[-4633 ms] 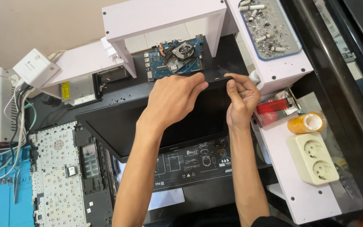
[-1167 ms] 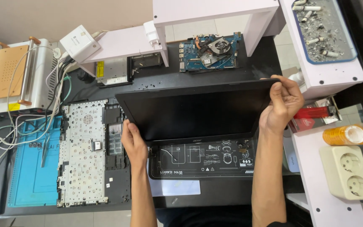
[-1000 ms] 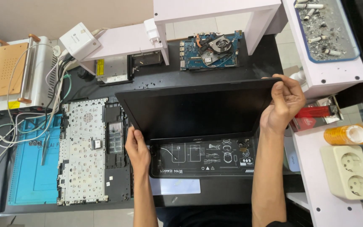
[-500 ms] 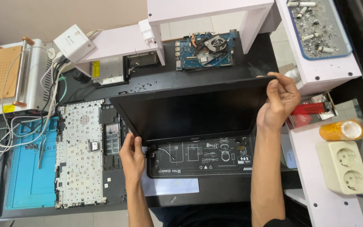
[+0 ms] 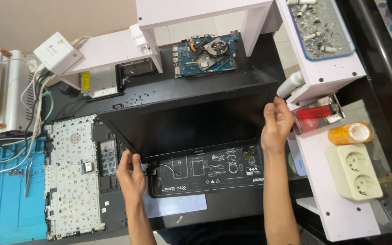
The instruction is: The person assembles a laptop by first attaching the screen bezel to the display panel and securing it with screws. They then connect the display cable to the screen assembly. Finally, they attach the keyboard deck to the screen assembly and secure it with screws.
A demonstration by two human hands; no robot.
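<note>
One flat black laptop screen panel (image 5: 191,124) lies tilted across the middle of the black desk (image 5: 250,204), its near edge overlapping one black printed work mat (image 5: 207,170). Both hands hold it — the left hand (image 5: 131,174) pinches the near left corner, the right hand (image 5: 276,124) is closed on the far right edge. Left of it lies one bare silver keyboard frame (image 5: 72,174), just beside; behind it sits one blue circuit board with a fan (image 5: 206,53), apart. To the right one white shelf (image 5: 336,199) carries one orange cylinder (image 5: 350,132) and one cream double socket (image 5: 354,171) — little open room there.
</note>
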